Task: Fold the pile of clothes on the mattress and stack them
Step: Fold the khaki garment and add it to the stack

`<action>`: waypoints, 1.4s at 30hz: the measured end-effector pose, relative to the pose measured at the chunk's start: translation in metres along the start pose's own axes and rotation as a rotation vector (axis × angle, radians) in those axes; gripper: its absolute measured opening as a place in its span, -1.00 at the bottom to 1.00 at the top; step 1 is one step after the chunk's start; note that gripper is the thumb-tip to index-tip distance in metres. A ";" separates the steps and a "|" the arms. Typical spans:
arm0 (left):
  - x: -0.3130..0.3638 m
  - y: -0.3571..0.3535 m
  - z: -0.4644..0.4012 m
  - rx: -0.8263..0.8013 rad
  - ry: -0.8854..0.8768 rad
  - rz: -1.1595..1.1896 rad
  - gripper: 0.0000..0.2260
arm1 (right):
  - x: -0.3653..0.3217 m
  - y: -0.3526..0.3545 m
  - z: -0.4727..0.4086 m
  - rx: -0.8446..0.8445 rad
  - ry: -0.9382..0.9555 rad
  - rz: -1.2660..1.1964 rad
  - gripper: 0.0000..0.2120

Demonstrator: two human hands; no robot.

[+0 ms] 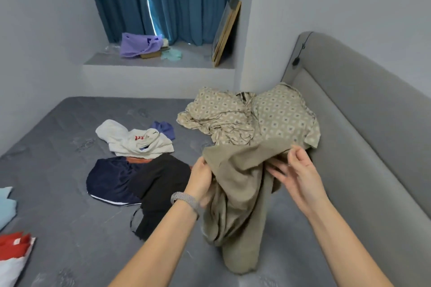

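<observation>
Fingers point(294, 155) of my right hand point(299, 176) pinch the top hem of the olive garment point(235, 189), thumb over the cloth and the rest curled behind it, while my left hand point(202, 180) grips the same hem at its other end, fingers wrapped into the fabric. I hold it this way, I judge, to stretch the upper edge flat and find the garment's shape before folding; the rest hangs down in a bunched column whose bottom touches the mattress point(70, 228) close to its near edge.

Along the right edge runs the grey padded headboard point(363, 123), near my right forearm, so I have little room to swing that way. Toward the far right corner lies the crumpled patterned sheet point(251, 116). To the left, mid-mattress, the unfolded pile waits: a black piece point(158, 184), navy shorts point(109, 179) and a white top point(140, 141) with a blue scrap point(164, 128) behind it. Bare mattress shows just in front of me, between the black piece and the headboard, and that looks like the best spot to lay the garment flat. At the left edge sit a light blue item point(5, 205) and a red and white one point(14, 249), possibly the stack.
</observation>
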State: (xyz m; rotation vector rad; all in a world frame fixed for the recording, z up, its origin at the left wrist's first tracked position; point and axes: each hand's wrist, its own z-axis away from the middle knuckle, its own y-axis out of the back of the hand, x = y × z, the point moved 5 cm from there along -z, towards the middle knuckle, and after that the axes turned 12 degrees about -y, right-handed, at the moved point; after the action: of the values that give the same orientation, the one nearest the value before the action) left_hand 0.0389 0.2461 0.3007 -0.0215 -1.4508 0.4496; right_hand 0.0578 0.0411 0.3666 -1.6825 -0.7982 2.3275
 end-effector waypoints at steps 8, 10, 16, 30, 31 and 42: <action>0.074 -0.058 0.014 0.166 -0.149 0.328 -0.81 | 0.065 -0.007 0.021 -0.198 -0.235 0.776 0.32; 0.087 -0.073 0.028 0.070 -0.243 0.219 -0.79 | 0.080 -0.019 0.025 -0.138 -0.191 0.761 0.34; 0.122 -0.087 0.050 -0.081 -0.625 -0.298 -0.75 | 0.056 -0.030 -0.005 0.154 -0.026 0.516 -0.73; 0.193 -0.012 0.002 0.048 -0.936 -1.098 -0.88 | -0.063 -0.064 -0.063 -0.094 0.127 0.971 -0.56; 0.195 -0.012 0.003 0.075 -0.965 -1.103 -0.90 | -0.060 -0.066 -0.064 -0.143 0.103 0.994 -0.58; 0.243 0.001 0.003 0.117 -0.934 -1.648 -0.60 | -0.083 -0.053 -0.071 -0.011 -0.054 0.365 -0.79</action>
State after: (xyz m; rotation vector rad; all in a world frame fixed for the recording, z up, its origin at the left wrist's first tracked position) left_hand 0.0480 0.3215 0.5316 1.5270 -1.7751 -0.9438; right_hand 0.1428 0.0741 0.4467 -1.9146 -0.5491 2.6146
